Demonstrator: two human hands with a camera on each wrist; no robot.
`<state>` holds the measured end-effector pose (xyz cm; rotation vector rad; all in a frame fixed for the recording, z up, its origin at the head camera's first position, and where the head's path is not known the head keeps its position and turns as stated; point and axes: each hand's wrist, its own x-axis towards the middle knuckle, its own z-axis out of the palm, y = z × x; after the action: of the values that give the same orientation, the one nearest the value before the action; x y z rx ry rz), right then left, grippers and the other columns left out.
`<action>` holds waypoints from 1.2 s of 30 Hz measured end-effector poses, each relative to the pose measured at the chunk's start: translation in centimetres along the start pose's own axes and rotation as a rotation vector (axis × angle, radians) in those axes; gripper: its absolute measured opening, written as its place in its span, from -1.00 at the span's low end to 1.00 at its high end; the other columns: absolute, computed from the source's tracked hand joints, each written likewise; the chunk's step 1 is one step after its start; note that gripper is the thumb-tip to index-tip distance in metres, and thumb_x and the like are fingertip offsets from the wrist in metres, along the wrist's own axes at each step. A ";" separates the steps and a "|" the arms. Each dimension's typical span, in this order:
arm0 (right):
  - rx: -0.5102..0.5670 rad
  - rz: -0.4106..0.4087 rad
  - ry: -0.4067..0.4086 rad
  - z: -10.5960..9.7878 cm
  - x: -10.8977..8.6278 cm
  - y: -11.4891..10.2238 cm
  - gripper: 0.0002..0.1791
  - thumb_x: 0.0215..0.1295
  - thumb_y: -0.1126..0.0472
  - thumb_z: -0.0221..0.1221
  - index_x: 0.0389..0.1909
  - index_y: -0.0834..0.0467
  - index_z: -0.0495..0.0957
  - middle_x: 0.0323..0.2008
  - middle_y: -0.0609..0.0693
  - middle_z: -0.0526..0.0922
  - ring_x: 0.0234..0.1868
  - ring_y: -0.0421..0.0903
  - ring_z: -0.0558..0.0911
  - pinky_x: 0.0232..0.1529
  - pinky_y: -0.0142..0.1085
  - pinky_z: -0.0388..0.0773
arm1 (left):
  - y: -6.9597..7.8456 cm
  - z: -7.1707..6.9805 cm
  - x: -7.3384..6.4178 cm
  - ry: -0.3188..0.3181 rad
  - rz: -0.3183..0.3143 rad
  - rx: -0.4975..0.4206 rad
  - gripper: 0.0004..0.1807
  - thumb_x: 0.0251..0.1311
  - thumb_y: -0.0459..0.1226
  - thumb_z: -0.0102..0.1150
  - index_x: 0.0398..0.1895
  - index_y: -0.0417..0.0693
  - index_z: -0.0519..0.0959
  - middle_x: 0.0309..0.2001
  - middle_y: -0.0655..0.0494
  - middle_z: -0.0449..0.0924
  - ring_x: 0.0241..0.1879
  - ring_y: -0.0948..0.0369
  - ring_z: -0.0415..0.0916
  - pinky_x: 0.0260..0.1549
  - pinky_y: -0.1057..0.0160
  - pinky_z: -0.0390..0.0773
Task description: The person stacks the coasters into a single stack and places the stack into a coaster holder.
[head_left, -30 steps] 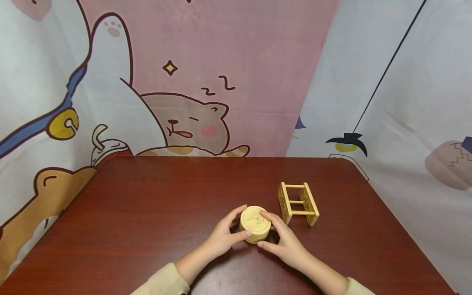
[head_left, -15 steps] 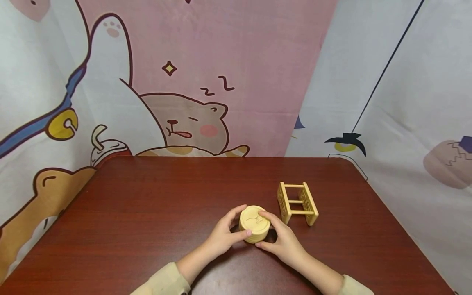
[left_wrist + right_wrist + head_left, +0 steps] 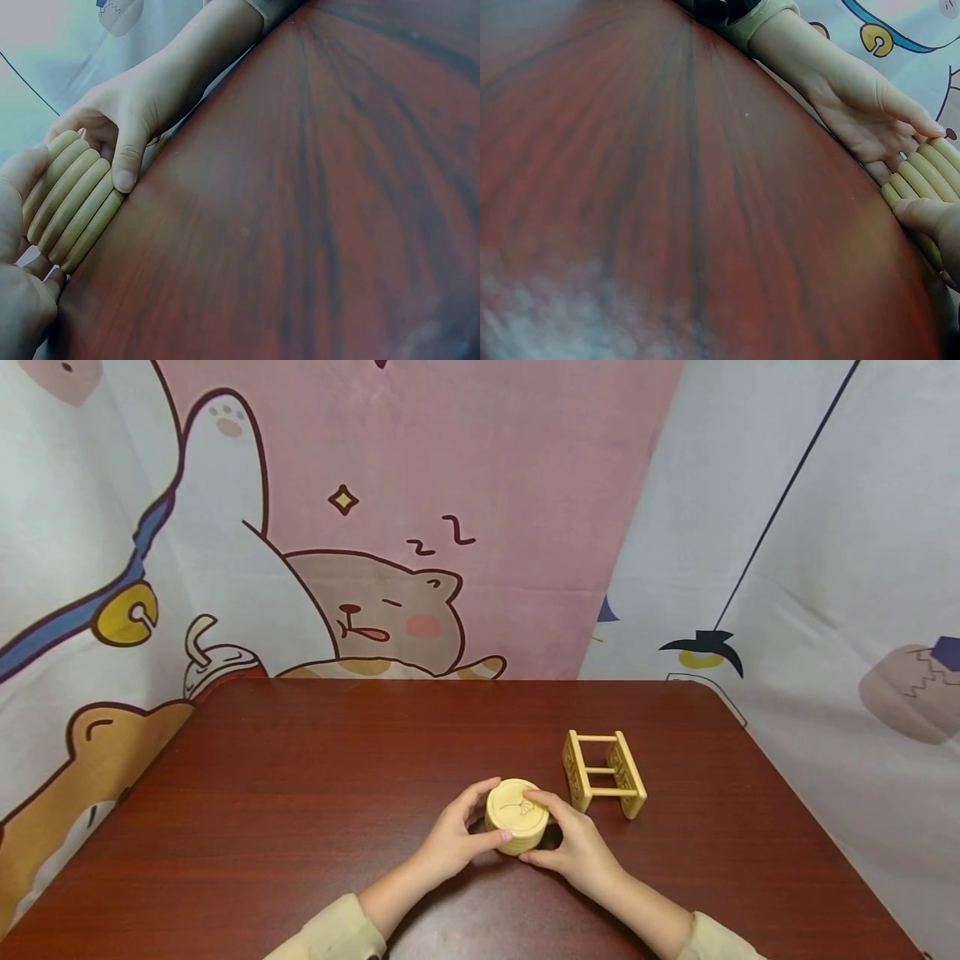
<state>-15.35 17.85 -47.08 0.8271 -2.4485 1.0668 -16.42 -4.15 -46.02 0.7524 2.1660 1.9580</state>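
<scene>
A stack of round, pale wooden coasters (image 3: 516, 814) is on the table near its front middle, the top one carved with a line pattern. My left hand (image 3: 456, 833) holds the stack from the left, thumb at the near rim of the top coaster and fingers round the far side. From the right, my right hand (image 3: 583, 853) grips it, fingers over the top edge and thumb low at the near side. In the left wrist view several coaster layers (image 3: 71, 199) show edge-on between both hands. The right wrist view catches the same layers (image 3: 930, 174) at its right edge.
A pale wooden rack (image 3: 633, 777), two carved side panels joined by thin rods, stands just right of and beyond the stack. The dark red-brown table (image 3: 337, 760) reaches back to a cartoon-printed cloth (image 3: 555, 527).
Hardly anything differs: both hands keep their hold on the coaster stack, and the view shifts very slightly. The rack stays in place.
</scene>
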 end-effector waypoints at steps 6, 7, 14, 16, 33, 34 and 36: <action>-0.002 -0.011 0.012 0.0 0.1 0.1 -0.01 -0.42 0.26 0.61 0.21 0.05 0.40 0.06 0.08 0.59 0.06 -0.02 0.56 -0.04 -0.12 0.52 | 0.1 -0.1 0.0 0.008 -0.005 0.007 -0.22 0.10 -0.30 0.36 0.38 -0.22 0.23 0.23 -0.03 0.41 0.21 0.10 0.34 0.17 0.05 0.28; -0.001 -0.011 0.014 0.0 0.1 0.2 -0.02 -0.42 0.26 0.61 0.21 0.05 0.40 0.05 0.08 0.59 0.06 -0.03 0.56 -0.05 -0.12 0.53 | 0.1 -0.1 0.0 0.008 -0.006 0.009 -0.22 0.10 -0.30 0.36 0.38 -0.23 0.23 0.22 -0.03 0.42 0.21 0.10 0.34 0.18 0.05 0.28; 0.002 -0.006 0.022 0.0 0.1 0.2 -0.02 -0.44 0.27 0.61 0.20 0.04 0.41 0.03 0.07 0.60 0.03 -0.05 0.57 -0.07 -0.14 0.54 | 0.1 0.0 0.0 0.006 -0.016 0.003 -0.22 0.09 -0.30 0.36 0.37 -0.27 0.23 0.21 -0.04 0.42 0.21 0.10 0.34 0.18 0.07 0.28; 0.001 -0.009 0.023 0.0 0.1 0.2 -0.02 -0.44 0.27 0.61 0.20 0.04 0.41 0.03 0.07 0.60 0.03 -0.04 0.57 -0.07 -0.14 0.54 | 0.1 0.0 0.0 0.007 -0.017 -0.001 -0.22 0.09 -0.30 0.36 0.36 -0.27 0.23 0.21 -0.04 0.42 0.21 0.09 0.34 0.17 0.07 0.29; 0.062 0.009 0.006 -0.2 0.1 0.1 -0.01 -0.41 0.36 0.59 0.22 0.04 0.40 0.07 0.08 0.57 -0.01 -0.08 0.59 -0.10 -0.20 0.55 | 0.2 0.2 -0.1 0.028 -0.025 -0.031 -0.22 0.10 -0.31 0.36 0.38 -0.23 0.23 0.25 -0.04 0.39 0.23 0.10 0.32 0.17 0.09 0.28; 0.080 0.010 0.006 -0.2 0.1 0.1 -0.01 -0.40 0.37 0.59 0.22 0.04 0.40 0.07 0.09 0.56 -0.04 -0.10 0.60 -0.12 -0.22 0.56 | 0.2 0.3 -0.1 0.030 -0.024 -0.035 -0.22 0.10 -0.31 0.36 0.38 -0.22 0.23 0.25 -0.04 0.40 0.22 0.10 0.33 0.17 0.09 0.29; 0.114 0.014 0.005 -0.2 0.1 0.1 -0.01 -0.39 0.40 0.57 0.23 0.05 0.39 0.07 0.10 0.56 -0.10 -0.13 0.61 -0.16 -0.25 0.57 | 0.2 0.4 -0.1 0.035 -0.020 -0.044 -0.23 0.11 -0.32 0.35 0.38 -0.21 0.23 0.23 -0.06 0.41 0.20 0.07 0.35 0.16 0.10 0.31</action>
<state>-15.47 18.03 -46.99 0.8414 -2.4117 1.2218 -16.11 -3.84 -45.89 0.6927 2.1338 2.0163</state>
